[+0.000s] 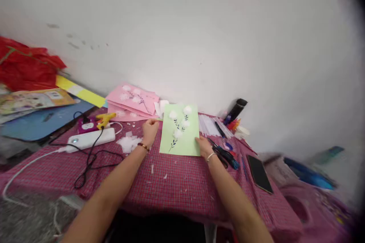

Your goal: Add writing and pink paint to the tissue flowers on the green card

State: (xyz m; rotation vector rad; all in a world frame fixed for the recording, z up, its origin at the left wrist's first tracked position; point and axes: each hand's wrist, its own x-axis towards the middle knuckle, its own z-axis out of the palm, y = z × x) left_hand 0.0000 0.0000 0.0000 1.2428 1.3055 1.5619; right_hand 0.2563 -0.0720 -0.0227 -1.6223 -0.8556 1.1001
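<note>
On the counter [159,193], my right grip [201,145] touches the green card's [184,139] right edge; I cannot tell if it pinches. My left grip [150,130] is curled up narrow, just left of the card. The card shows puffy white flowers [177,133] and dark leaves [173,144]. Farther back, stacked pink cards [128,100] partly hide each other. The booklet's [35,102] print is too blurry to read.

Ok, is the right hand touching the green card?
Touching: head view shows the right hand, fingertips lying on the right edge of the green card.
</note>
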